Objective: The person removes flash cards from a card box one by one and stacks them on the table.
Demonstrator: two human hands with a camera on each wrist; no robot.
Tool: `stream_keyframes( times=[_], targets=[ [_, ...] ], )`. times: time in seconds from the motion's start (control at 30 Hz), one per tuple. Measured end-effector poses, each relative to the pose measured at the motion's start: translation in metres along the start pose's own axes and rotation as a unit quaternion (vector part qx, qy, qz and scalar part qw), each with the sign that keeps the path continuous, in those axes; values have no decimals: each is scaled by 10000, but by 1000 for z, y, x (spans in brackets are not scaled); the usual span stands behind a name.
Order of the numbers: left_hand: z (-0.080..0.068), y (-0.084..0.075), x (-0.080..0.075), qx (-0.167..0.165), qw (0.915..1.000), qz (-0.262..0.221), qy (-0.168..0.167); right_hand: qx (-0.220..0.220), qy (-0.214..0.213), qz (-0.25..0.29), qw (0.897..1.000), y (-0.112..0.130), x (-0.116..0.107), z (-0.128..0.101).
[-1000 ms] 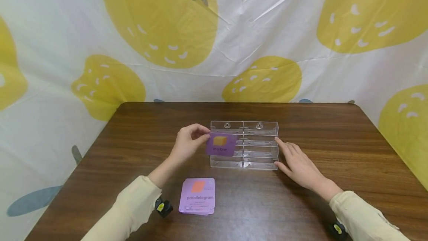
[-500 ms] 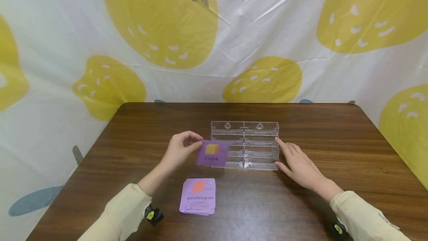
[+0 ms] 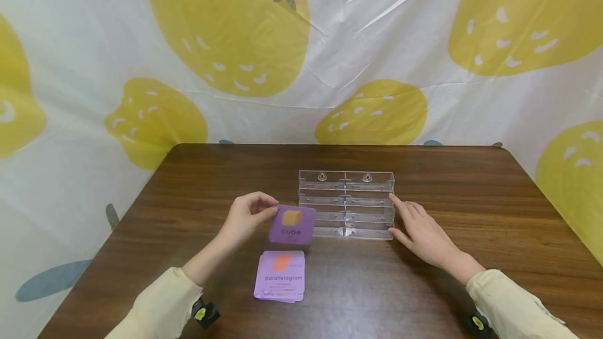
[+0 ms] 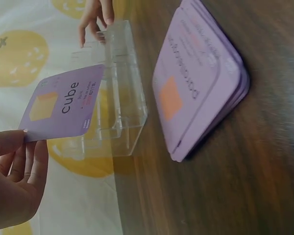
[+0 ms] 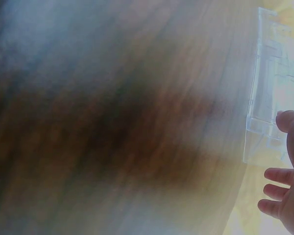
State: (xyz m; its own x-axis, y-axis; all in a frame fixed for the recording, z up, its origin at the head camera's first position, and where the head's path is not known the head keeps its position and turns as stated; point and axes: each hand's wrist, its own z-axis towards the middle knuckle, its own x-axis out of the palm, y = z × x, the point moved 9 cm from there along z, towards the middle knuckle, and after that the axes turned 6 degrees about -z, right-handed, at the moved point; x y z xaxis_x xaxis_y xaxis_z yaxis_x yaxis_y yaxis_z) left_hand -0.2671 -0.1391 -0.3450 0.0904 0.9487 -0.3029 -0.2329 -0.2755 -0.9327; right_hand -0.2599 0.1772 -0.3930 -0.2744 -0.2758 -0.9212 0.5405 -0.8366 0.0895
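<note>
My left hand pinches a purple flash card by its upper left corner, between thumb and fingers. The card reads "cube" and bears a yellow cube picture. It is held in the air in front of a clear tiered card holder, overlapping its lower left corner in the head view. My right hand rests at the holder's right side, thumb and fingertips at its edge, fingers fairly straight. Nearer than the held card lies a stack of purple cards, its top one reading "parallelogram" with an orange shape.
Everything stands on a brown wood-grain table. Behind its far edge hangs a white cloth printed with big yellow fruit. The clear holder has two columns of stepped compartments.
My left hand has drawn the cube card away from the holder, leftward and nearer, to just beyond the stack. My right hand has stayed at the holder's side.
</note>
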Motion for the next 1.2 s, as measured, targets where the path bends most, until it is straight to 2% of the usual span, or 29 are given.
stream_keyframes(
  times=[0.17,0.3,0.53,0.7,1.2],
  targets=[
    [-8,6,-4,-57,10000,-61,26,-25,-22,-24,10000,1,-1,0],
    [-14,14,-7,-244,9994,-227,14,-46,-45,-32,10000,1,-1,0],
    [-25,31,-12,-851,9915,-981,-17,-133,-131,-78,9998,3,-2,0],
    [-33,42,-13,-1271,9839,-1257,-12,-132,-128,-76,9998,3,-2,0],
    [-52,72,6,-1858,9679,-1597,567,-80,-73,-52,9999,3,-2,0]
  ],
)
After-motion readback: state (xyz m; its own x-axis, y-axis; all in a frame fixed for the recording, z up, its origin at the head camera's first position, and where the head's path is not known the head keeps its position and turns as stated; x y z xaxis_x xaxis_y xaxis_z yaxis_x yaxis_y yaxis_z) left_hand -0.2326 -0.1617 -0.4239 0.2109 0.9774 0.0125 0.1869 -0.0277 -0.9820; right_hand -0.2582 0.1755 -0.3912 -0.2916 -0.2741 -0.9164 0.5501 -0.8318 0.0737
